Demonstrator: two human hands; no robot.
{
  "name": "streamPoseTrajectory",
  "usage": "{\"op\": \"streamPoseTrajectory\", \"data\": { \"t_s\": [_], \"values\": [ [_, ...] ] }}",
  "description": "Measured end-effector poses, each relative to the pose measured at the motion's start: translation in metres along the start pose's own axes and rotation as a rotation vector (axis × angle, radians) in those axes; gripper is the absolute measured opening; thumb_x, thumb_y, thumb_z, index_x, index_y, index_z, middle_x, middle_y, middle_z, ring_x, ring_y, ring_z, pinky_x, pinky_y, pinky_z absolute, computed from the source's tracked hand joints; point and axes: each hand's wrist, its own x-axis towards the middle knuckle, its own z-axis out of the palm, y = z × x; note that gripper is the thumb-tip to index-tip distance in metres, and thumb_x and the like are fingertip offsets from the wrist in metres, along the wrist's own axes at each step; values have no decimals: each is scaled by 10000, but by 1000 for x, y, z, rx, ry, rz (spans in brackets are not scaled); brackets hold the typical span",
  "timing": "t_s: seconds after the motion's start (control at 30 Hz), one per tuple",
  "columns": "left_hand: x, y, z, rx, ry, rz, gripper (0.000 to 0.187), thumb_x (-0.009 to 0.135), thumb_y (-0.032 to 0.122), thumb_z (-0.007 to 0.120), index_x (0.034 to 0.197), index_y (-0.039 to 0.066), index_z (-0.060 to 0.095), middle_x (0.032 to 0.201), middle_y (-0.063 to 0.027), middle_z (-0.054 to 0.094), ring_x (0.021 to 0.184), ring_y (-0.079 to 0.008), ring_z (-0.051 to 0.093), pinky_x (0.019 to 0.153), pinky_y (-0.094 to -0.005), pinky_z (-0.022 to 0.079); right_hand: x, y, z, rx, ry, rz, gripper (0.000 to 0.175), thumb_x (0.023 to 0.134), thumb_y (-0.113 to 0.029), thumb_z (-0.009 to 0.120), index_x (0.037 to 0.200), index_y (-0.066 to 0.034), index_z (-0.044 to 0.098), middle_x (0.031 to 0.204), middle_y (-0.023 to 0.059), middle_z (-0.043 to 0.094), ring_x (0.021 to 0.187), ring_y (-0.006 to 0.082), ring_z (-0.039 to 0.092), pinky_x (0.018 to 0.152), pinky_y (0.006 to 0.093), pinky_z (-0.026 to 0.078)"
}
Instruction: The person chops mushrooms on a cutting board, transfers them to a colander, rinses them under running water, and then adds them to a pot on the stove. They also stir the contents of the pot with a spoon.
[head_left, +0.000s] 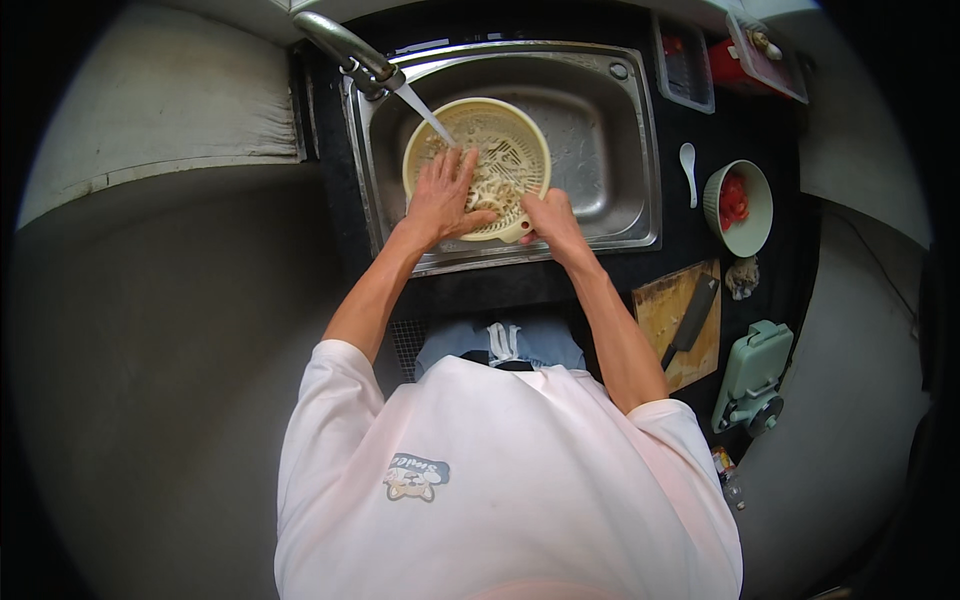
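Observation:
A pale yellow plastic colander (546, 142) is in the left part of a stainless steel sink (626, 180). Pale, thin pieces of food (491, 187), perhaps sliced mushrooms, lie in it. My left hand (442, 196) reaches over the near left rim, its fingers spread on the food under a stream of water from the metal faucet (375, 67). At the near right, my right hand (551, 216) grips the colander's rim beside a small tab with a hole. The palm side of both hands is hidden.
Right of the sink are a white spoon (688, 174), a bowl (763, 214) of cut red food, and a crumpled cloth (742, 277). Nearer me, a cleaver (696, 311) lies on a wooden cutting board (652, 300) beside a green appliance (759, 360). Clear plastic containers (697, 94) stand at the back right.

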Motion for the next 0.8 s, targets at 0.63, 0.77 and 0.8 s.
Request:
{"op": "streamPoseTrajectory", "data": {
  "t_s": [0.63, 0.77, 0.8],
  "values": [
    [43, 18, -4, -136, 216, -131, 680, 852, 396, 749, 1455, 185, 516, 1503, -171, 419, 1361, -409, 410, 1078, -557, 371, 2, -1, 14, 61, -44, -10, 381, 888, -196, 549, 985, 145, 691, 832, 181, 714, 643, 218, 697, 480, 320, 597],
    [52, 28, 1, -246, -3, 83, 537, 843, 367, 700, 1333, 163, 620, 1390, -171, 520, 1359, -387, 424, 1102, -568, 340, 3, 2, 23, 194, 8, 28, 357, 885, -177, 561, 968, 148, 683, 815, 191, 703, 632, 241, 700, 457, 325, 598],
    [47, 25, -1, -257, -111, 127, 525, 842, 382, 698, 1314, 161, 632, 1383, -172, 528, 1365, -385, 419, 1114, -568, 327, 4, 2, 17, 172, 1, 67, 345, 900, -170, 547, 981, 134, 688, 823, 178, 707, 639, 231, 704, 465, 326, 602]
  ]
}}
